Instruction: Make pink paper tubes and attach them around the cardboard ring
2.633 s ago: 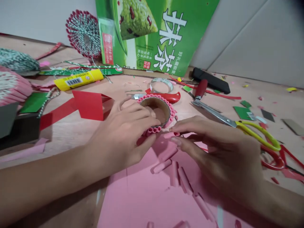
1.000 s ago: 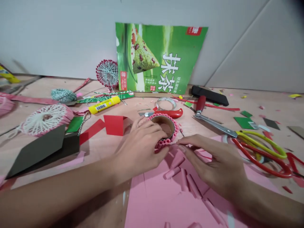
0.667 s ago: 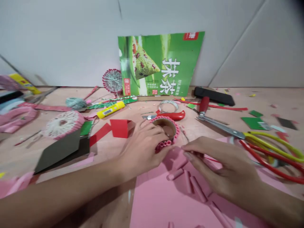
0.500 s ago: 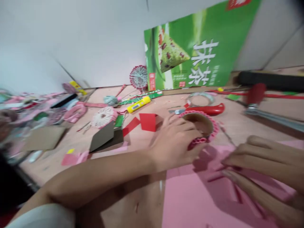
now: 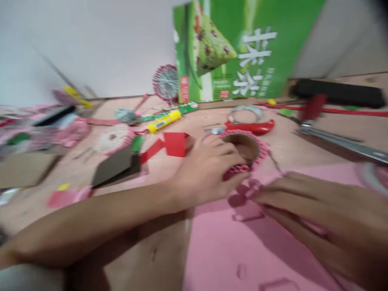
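My left hand (image 5: 209, 169) wraps its fingers round the near left side of a cardboard ring (image 5: 257, 151) edged with pink loops. Beside it, my right hand (image 5: 312, 210) has its fingers pressed together over a pink sheet (image 5: 218, 242), with small pink pieces (image 5: 245, 192) by the fingertips. Blur hides exactly what the right fingertips hold. Thin pink loops (image 5: 279, 283) lie on the sheet's near part.
Behind the ring are a red-handled cutter (image 5: 257, 128) and a tape roll (image 5: 246, 114). A red folded card (image 5: 175, 144), glue stick (image 5: 164, 121) and grey card (image 5: 113, 165) lie left. A green box panel (image 5: 242, 48) stands behind; a metal tool (image 5: 342, 141) lies right.
The view has shifted, so things appear further left and higher. My right hand has moved closer to the ring and my left hand, its fingertips now by the small pink pieces.
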`<action>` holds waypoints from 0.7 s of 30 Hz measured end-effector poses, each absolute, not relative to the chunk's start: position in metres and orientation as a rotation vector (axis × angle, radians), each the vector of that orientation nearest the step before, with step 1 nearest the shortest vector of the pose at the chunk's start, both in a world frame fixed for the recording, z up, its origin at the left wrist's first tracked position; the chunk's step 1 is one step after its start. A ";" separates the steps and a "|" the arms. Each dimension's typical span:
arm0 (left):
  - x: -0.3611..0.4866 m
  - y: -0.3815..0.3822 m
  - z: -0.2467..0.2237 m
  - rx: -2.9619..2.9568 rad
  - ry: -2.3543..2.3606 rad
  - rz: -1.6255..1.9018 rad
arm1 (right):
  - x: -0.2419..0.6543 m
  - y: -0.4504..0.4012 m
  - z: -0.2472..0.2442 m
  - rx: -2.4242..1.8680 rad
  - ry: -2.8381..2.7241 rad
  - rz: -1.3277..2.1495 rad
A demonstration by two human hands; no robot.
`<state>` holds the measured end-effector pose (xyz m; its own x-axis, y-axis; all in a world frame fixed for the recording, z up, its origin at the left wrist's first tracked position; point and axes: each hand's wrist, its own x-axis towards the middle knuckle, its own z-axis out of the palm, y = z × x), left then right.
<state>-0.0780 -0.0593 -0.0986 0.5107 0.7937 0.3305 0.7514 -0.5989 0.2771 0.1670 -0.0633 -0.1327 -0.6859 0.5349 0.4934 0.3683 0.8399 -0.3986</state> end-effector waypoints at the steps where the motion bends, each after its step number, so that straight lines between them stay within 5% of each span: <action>1: -0.078 -0.058 -0.100 2.632 1.372 0.681 | 0.167 -0.060 -0.121 -0.548 -2.524 0.311; 14: -0.075 -0.047 -0.098 2.656 1.304 0.764 | 0.163 -0.034 -0.075 -0.884 -2.421 0.669; 21: -0.074 -0.047 -0.097 2.667 1.309 0.771 | 0.175 -0.032 -0.056 -1.034 -2.417 0.491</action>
<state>-0.0737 -0.0474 -0.0969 0.5106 0.7585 0.4048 0.7221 -0.6339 0.2770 0.1745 -0.0315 -0.0560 -0.6102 0.7440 0.2723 0.5787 0.6532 -0.4883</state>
